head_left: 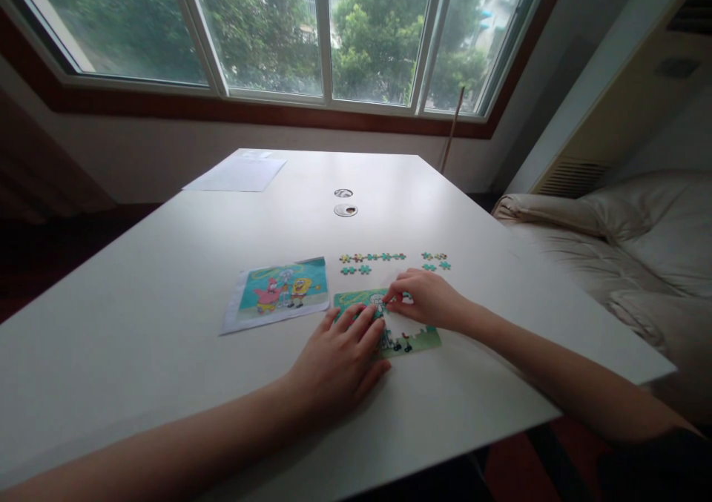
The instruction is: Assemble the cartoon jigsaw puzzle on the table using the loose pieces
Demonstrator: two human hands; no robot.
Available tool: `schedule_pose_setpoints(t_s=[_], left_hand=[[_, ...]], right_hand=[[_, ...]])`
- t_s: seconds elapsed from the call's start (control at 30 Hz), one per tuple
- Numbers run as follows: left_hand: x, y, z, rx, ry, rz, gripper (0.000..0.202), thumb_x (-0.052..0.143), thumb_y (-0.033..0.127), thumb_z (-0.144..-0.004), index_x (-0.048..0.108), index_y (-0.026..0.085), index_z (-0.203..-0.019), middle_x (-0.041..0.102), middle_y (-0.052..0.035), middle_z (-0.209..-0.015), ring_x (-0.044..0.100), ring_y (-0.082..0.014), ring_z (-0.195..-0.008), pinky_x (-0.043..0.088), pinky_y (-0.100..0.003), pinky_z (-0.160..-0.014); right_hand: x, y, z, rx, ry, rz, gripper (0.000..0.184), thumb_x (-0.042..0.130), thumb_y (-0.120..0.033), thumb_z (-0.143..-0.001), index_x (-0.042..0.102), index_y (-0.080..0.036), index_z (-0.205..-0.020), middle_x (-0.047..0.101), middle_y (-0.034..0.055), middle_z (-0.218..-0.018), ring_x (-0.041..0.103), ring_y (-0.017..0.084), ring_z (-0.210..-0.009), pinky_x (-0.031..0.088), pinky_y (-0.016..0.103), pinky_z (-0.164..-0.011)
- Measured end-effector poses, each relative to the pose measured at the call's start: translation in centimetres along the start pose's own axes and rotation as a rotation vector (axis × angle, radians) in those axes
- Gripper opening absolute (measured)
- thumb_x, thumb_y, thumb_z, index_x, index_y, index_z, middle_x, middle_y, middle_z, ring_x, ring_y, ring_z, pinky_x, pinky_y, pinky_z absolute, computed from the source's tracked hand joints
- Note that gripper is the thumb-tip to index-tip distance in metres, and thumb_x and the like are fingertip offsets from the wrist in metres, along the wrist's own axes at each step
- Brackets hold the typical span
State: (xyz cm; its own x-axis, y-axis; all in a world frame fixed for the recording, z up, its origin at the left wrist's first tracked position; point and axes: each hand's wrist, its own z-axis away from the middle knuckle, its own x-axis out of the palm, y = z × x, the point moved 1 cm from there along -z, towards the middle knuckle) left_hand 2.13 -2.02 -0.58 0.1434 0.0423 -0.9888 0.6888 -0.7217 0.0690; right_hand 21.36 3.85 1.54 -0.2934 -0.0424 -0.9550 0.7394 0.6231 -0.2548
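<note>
A partly assembled jigsaw puzzle [420,341] with a green and teal cartoon picture lies on the white table, with a gap in its right half. My left hand [345,350] rests flat over its left part, fingers spread, hiding much of the picture. Over the upper middle of the puzzle, my right hand [426,298] is closed in a pinch on a puzzle piece, mostly covered by the fingertips. Behind the puzzle, loose puzzle pieces [364,270] are lined up in rows, with a smaller group of pieces [443,265] to the right.
A printed reference picture [283,287] of the cartoon characters lies left of the puzzle. Farther back are two round discs [345,210] and white paper sheets [239,174]. The white table [139,302] ends near a pale sofa [612,228] on the right.
</note>
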Motion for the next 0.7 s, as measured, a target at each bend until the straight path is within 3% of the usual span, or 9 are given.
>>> schedule_pose_setpoints(t_s=[0.17,0.27,0.33,0.5,0.7], left_hand=[[0.1,-0.1,0.0,-0.006,-0.002,0.003,0.047,0.030,0.046,-0.089,0.041,0.020,-0.127,0.041,-0.0107,-0.134,0.034,-0.0289,-0.122,0.026,-0.047,-0.098],[0.0,-0.3,0.0,-0.013,0.000,-0.012,0.048,0.030,0.046,-0.090,0.037,0.021,-0.130,0.038,-0.0096,-0.136,0.031,-0.0275,-0.125,0.024,-0.046,-0.099],[-0.1,-0.3,0.0,-0.016,0.006,-0.032,0.049,0.029,0.047,-0.090,0.035,0.021,-0.131,0.036,-0.0094,-0.138,0.030,-0.0275,-0.126,0.024,-0.046,-0.099],[-0.2,0.7,0.6,0.033,0.041,-0.125,0.047,0.030,0.044,-0.091,0.039,0.019,-0.129,0.041,-0.0109,-0.134,0.036,-0.0289,-0.121,0.027,-0.048,-0.095],[-0.3,2.1,1.5,0.077,0.031,-0.188,0.039,0.031,0.035,-0.091,0.047,0.017,-0.122,0.052,-0.0135,-0.123,0.049,-0.0279,-0.106,0.037,-0.045,-0.084]], right_hand=[[0.0,0.5,-0.3,-0.034,0.012,-0.057,0.013,0.059,-0.028,-0.078,0.067,-0.021,-0.084,0.063,0.0037,-0.080,0.053,0.015,-0.077,0.040,0.026,-0.069],[-1.0,1.2,-0.2,-0.056,-0.022,-0.105,0.018,0.057,-0.030,-0.079,0.066,-0.020,-0.092,0.063,0.0054,-0.088,0.054,0.017,-0.085,0.041,0.028,-0.078],[-2.0,1.9,0.3,-0.055,-0.086,-0.127,0.029,0.058,-0.034,-0.078,0.062,-0.020,-0.103,0.060,0.0071,-0.100,0.052,0.019,-0.095,0.040,0.031,-0.084],[-3.4,3.3,2.2,0.017,-0.312,-0.103,0.082,0.071,-0.048,-0.060,0.041,-0.016,-0.129,0.046,0.0149,-0.124,0.042,0.029,-0.112,0.034,0.039,-0.093],[-3.1,2.8,2.4,0.026,-0.337,-0.104,0.085,0.072,-0.049,-0.057,0.040,-0.018,-0.130,0.044,0.0141,-0.124,0.042,0.029,-0.111,0.034,0.039,-0.094]])
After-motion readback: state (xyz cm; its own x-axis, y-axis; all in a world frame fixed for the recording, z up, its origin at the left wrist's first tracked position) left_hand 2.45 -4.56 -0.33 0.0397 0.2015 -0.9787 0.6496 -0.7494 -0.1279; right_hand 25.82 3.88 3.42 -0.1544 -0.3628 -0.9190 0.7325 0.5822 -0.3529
